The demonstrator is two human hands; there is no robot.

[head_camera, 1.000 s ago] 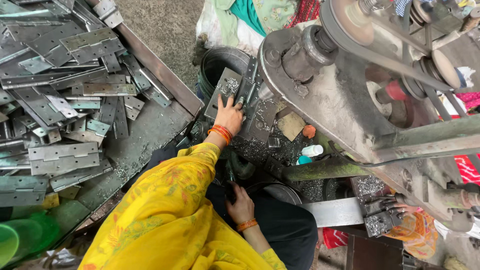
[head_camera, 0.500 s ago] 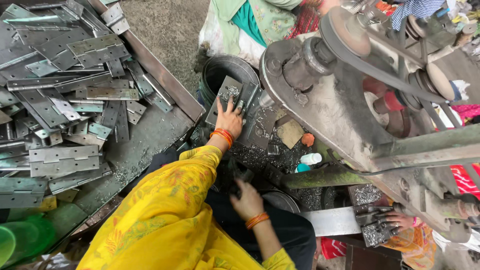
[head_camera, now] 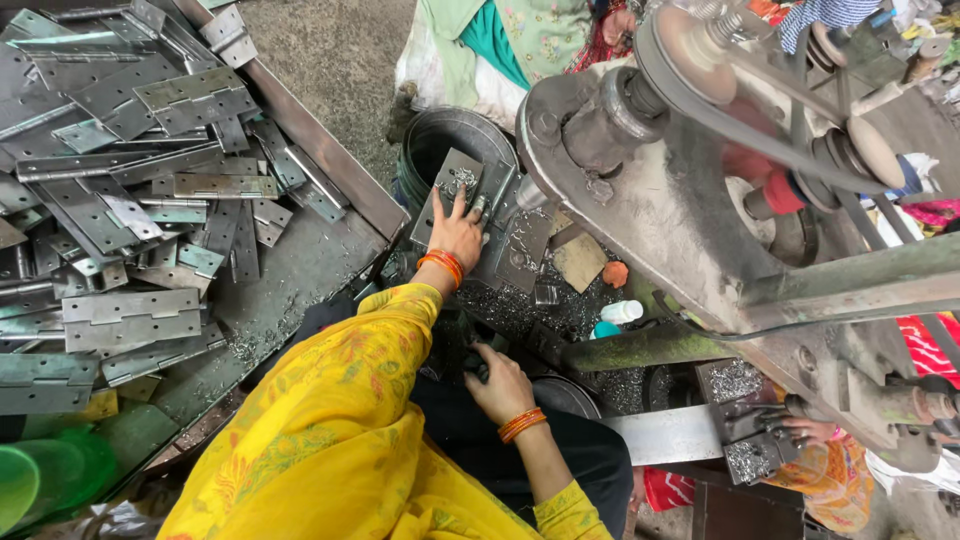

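Observation:
My left hand [head_camera: 455,235], with orange bangles at the wrist, lies fingers spread on a grey metal hinge plate [head_camera: 470,185], holding it down on the machine bed beside a drilling spindle [head_camera: 600,130]. Metal shavings lie on the plate and around it. My right hand [head_camera: 503,385], also bangled, is lower and nearer my body, its fingers curled around a dark machine handle [head_camera: 470,362] that is partly hidden. My yellow sleeves cover both arms.
A tray [head_camera: 300,260] on the left holds several steel hinges [head_camera: 130,318]. A belt-driven machine [head_camera: 700,230] fills the right. Another person's hand [head_camera: 812,432] rests by a chip-covered plate [head_camera: 750,455]. A dark bucket [head_camera: 440,140] stands behind the bed, and a green tub [head_camera: 40,475] sits bottom left.
My left hand stays on the hinge plate. My right hand has crept slightly up towards the machine. The view has shifted a little.

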